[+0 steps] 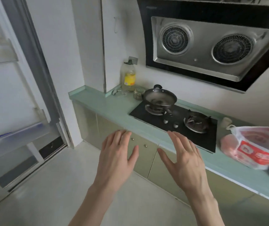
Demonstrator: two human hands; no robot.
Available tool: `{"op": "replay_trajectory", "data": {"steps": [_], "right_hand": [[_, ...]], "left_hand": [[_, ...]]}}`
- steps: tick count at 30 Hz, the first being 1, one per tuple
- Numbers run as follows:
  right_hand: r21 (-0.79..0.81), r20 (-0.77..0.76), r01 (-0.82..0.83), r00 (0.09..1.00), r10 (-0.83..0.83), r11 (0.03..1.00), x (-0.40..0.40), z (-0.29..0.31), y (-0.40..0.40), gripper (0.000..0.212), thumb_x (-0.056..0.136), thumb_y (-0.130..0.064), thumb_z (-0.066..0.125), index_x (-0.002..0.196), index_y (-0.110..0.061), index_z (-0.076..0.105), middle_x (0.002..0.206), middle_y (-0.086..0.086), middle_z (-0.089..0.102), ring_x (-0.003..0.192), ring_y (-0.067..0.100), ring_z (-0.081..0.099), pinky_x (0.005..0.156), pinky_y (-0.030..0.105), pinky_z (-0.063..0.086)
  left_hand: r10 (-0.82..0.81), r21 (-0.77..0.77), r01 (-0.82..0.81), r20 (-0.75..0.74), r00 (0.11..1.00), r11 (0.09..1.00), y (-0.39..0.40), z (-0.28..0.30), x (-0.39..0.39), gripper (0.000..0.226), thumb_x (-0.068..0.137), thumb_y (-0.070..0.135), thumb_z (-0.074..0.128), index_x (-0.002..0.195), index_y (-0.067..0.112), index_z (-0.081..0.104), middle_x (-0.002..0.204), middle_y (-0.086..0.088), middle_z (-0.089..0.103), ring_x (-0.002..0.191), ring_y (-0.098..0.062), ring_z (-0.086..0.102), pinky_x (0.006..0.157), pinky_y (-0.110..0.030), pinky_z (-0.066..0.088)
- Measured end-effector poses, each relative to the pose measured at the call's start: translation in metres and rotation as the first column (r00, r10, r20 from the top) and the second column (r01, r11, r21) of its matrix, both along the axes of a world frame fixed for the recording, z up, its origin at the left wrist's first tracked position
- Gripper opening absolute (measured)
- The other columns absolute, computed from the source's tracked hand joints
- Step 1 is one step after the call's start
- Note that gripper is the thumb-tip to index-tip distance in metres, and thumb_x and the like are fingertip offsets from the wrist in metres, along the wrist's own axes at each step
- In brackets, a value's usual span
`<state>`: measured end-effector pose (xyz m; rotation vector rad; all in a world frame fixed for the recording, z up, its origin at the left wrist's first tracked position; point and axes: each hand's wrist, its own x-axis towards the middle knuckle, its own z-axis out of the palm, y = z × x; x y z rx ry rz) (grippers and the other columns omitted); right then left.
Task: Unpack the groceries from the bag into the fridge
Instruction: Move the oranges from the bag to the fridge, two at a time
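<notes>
1. Left hand (116, 158) out in front, palm down, fingers spread wide, nothing in it. It hovers over the floor (57, 185), before the cabinet doors (144, 158).
2. Right hand (185, 162) likewise flat and splayed, empty, just beside the left, its fingertips level with the table (114, 110) edge by the hob (176, 128). Neither hand touches anything that I can see.
3. Bag (254, 149) sits on the table well to the right of the right hand, past the hob. Thin plastic, white with red print, a loop handle (229, 127) sticking up at its near-left corner.
4. Handling, as judged: film is soft and slack, will sag and shift once lifted; likely light to middling. A pinkish bulge (228, 142) presses out the left side, so the load probably sits low and uneven.
5. Best hold looks like the handle, other hand under the base if it swings. Film may be slippery; a squeeze on the side could crush whatever is soft inside.
6. Hard to make out: bag is motion-blurred and its right part runs off frame. Contents cannot be named. Second handle not seen.
7. Fridge door (8, 95) at far left stands open, shelves showing, blurred; the fridge interior is out of view.
8. Wok (159, 97) and oil bottle (129, 77) stand clear of any reach toward the bag.
</notes>
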<state>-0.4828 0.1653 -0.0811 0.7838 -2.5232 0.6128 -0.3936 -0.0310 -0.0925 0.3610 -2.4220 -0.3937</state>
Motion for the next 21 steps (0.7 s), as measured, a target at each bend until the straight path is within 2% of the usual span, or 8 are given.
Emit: {"op": "replay_trajectory", "data": {"steps": [4, 10, 17, 21], "right_hand": [[0.024, -0.047, 0.079, 0.996, -0.078, 0.997, -0.041, -0.007, 0.064, 0.062, 0.094, -0.055, 0.061, 0.142, -0.016, 0.057, 0.139, 0.003, 0.061, 0.125, 0.028, 0.06, 0.103, 0.044, 0.052], [0.052, -0.077, 0.25, 0.966, -0.245, 0.967, -0.082, -0.012, 0.15, 0.063, 0.098, -0.06, 0.051, 0.143, -0.016, 0.057, 0.14, 0.006, 0.061, 0.129, 0.029, 0.058, 0.106, 0.046, 0.05], [0.055, -0.059, 0.413, 0.91, -0.41, 0.909, -0.114, -0.021, 0.21, 0.063, 0.097, -0.061, 0.051, 0.143, -0.018, 0.056, 0.141, 0.004, 0.061, 0.132, 0.026, 0.057, 0.107, 0.043, 0.048], [0.058, -0.05, 0.484, 0.875, -0.482, 0.873, -0.139, -0.026, 0.237, 0.062, 0.098, -0.06, 0.05, 0.144, -0.019, 0.056, 0.143, 0.001, 0.06, 0.13, 0.023, 0.058, 0.108, 0.039, 0.047]], "left_hand": [[-0.117, -0.017, 0.117, 0.002, 0.993, 0.993, 0.051, -0.009, -0.061, 0.043, 0.096, 0.041, 0.051, 0.129, 0.015, 0.062, 0.127, -0.001, 0.06, 0.119, -0.025, 0.057, 0.102, -0.041, 0.048], [-0.296, -0.024, 0.297, 0.05, 0.954, 0.955, 0.127, -0.005, -0.133, 0.046, 0.097, 0.043, 0.045, 0.13, 0.015, 0.061, 0.129, 0.0, 0.06, 0.121, -0.023, 0.057, 0.102, -0.039, 0.048], [-0.465, -0.017, 0.467, 0.072, 0.882, 0.884, 0.189, -0.014, -0.206, 0.046, 0.098, 0.042, 0.047, 0.133, 0.014, 0.06, 0.131, 0.0, 0.06, 0.123, -0.023, 0.056, 0.104, -0.04, 0.047], [-0.536, 0.004, 0.536, 0.06, 0.842, 0.844, 0.215, -0.021, -0.255, 0.043, 0.096, 0.038, 0.056, 0.131, 0.013, 0.061, 0.13, -0.001, 0.061, 0.123, -0.023, 0.057, 0.105, -0.04, 0.048]]}}
